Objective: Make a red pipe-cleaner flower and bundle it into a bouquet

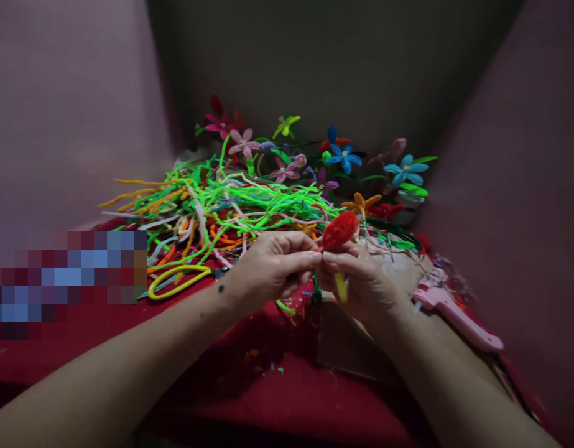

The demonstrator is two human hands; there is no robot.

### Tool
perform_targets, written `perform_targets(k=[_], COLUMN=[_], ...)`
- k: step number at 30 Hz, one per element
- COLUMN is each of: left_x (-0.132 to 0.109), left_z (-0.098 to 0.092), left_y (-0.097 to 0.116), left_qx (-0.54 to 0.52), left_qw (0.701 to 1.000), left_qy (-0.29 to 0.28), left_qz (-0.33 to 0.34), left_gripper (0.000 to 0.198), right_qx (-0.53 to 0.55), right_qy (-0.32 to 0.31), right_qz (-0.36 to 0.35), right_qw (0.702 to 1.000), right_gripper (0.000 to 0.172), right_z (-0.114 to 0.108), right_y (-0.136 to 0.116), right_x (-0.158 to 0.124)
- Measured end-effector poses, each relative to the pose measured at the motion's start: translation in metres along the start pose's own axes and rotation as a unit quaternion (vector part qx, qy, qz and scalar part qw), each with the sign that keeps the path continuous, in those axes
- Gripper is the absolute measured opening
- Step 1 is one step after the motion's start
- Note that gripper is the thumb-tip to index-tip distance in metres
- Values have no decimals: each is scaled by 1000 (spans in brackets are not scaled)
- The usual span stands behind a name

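Note:
My left hand (272, 267) and my right hand (361, 280) meet at the middle of the view, both pinched on a red fuzzy pipe-cleaner petal (340, 230) that sticks up between the fingertips. A short yellow-green stem piece (341, 287) hangs below my right fingers. Just behind the hands lies a big tangle of green, orange, pink and white pipe cleaners (221, 211).
Finished pipe-cleaner flowers (342, 157) in pink, blue, green and orange stand at the back. A pink glue gun (448, 308) lies at the right on a red cloth (287, 398). Yellow-handled scissors (179, 281) lie left of my left hand. Cardboard (347, 348) sits under my right wrist.

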State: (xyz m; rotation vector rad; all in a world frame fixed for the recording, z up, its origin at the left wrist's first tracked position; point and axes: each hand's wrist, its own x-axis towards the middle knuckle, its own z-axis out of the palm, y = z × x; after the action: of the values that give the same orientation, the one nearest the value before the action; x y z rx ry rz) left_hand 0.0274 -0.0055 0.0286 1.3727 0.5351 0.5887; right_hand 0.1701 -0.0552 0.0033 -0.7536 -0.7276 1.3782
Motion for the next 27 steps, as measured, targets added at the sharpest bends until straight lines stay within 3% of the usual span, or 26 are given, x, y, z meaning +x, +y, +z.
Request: perform_targets(k=[7,10,13,15,18,20,22,24,27], left_x=[6,9,8,6,4,4,4,4,2], left_z=[-5,-7,-4,-1,1,0,-2,-3,-1], left_y=[-12,-14,-11,-11,-16,-21,-23,-22,-13], left_qx=[-163,-168,-15,154,386,471,500,495,438], left_qw=[977,972,995,986,897,833,806,815,866], left_qy=[-114,-143,-93,-31,52,78,89,89,88], left_qz=[-76,-85,-28,56,210,281,305,288,225], left_gripper=[11,13,22,21,14,12,15,17,22], right_qx=[14,27,39,45,48,42,31,20,6], right_qy=[-23,-1,29,48,73,78,77,77,59], right_qz=[24,13,-26,-46,-57,-51,-46,-46,-43], right_qw=[999,1000,998,997,995,995,995,996,997], right_gripper=[19,14,11,10,11,12,14,14,16], right_z=[-5,-4,-2,-2,-3,-3,-3,-1,2], right_y=[1,4,7,9,12,13,14,12,8], right_x=[3,3,5,6,7,7,7,6,2])
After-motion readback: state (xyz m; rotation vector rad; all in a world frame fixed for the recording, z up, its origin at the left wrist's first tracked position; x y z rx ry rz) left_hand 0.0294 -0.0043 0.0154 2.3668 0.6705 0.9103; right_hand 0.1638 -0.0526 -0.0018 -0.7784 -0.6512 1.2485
